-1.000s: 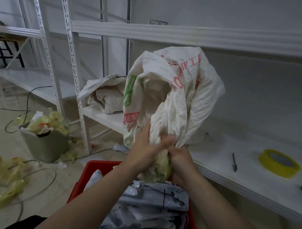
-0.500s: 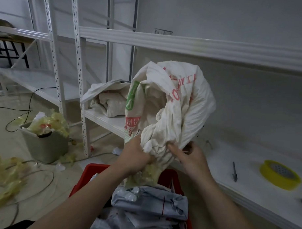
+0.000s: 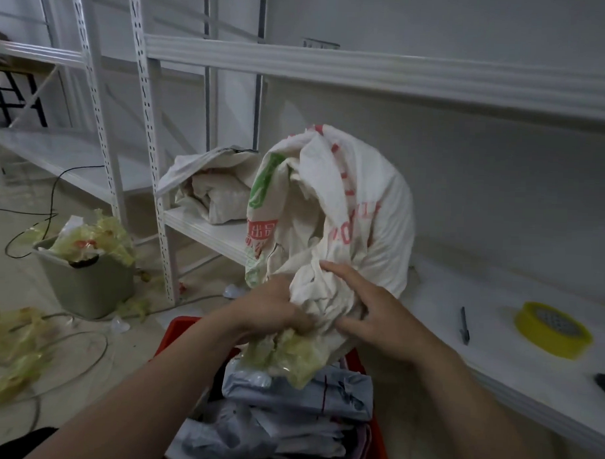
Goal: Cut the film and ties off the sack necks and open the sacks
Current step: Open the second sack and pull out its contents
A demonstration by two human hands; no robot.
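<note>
Sack: a white woven sack with red and green print (image 3: 332, 209) is held neck-downward above a red plastic crate (image 3: 179, 331). Its body bulges up in front of the shelving and its neck is gathered low between the two hands.
Film: crumpled yellowish film (image 3: 286, 354) hangs from the neck just below the hands, just over the grey plastic parcels (image 3: 298, 394) piled in the crate (whether a tie sits under the film cannot be told).
Left hand: the left hand (image 3: 269, 310) has its grip clenched on the bunched cloth of the neck, with the fingers curled into the folds.
Right hand: the right hand (image 3: 376, 321) has its grip released. Its fingers are straight and spread, lying against the cloth beside the left hand.
Shelf: the white metal shelf (image 3: 496, 342) on the right carries a yellow tape roll (image 3: 553, 329) and a slim dark pen-like tool (image 3: 464, 326), both apart from the sack.
Shelf, further left: folded pale sacks (image 3: 213, 192) lie behind the held one.
Floor: a grey-green plastic bin (image 3: 86, 290) is stuffed with yellow film, and loose yellow film scraps (image 3: 5, 353) lie near it.
</note>
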